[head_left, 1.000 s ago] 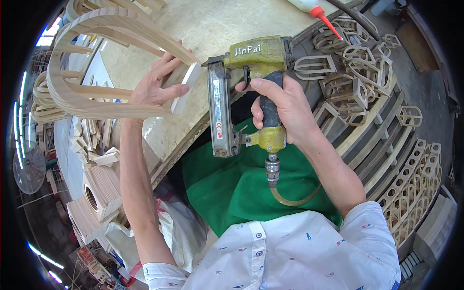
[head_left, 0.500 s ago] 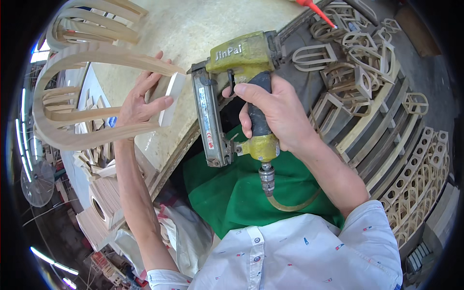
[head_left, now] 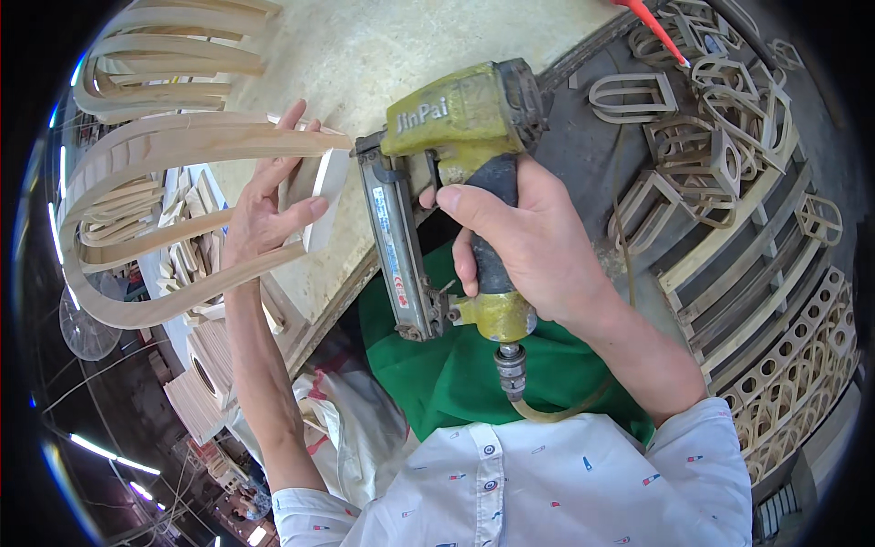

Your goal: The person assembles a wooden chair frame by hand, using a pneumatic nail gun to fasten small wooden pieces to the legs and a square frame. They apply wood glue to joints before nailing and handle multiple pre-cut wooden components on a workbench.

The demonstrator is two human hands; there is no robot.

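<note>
My left hand (head_left: pixel 273 205) grips a bent U-shaped wooden frame (head_left: pixel 114 173) at its open end. The thumb presses a short pale crosspiece (head_left: pixel 325 201) that spans the two leg ends. My right hand (head_left: pixel 519 237) is wrapped round the black handle of a yellow pneumatic nail gun (head_left: pixel 447 114), index finger by the trigger. The gun's nose lies close to the upper leg end of the frame; whether they touch I cannot tell. From the base of the gun runs an air hose (head_left: pixel 556 410).
More curved wooden frames (head_left: pixel 173 55) lie on the worktable (head_left: pixel 365 36) at far left. Wood offcuts (head_left: pixel 187 242) are heaped beyond my left forearm. To the right, finished frames (head_left: pixel 629 98) and slatted wooden pieces (head_left: pixel 729 260) stand on the floor. A red-tipped tool (head_left: pixel 652 27) shows at the top.
The wooden frame has tilted, its rounded end lower in view. The nail gun has turned slightly, its nose nearer the upper leg end. Both hands keep their holds.
</note>
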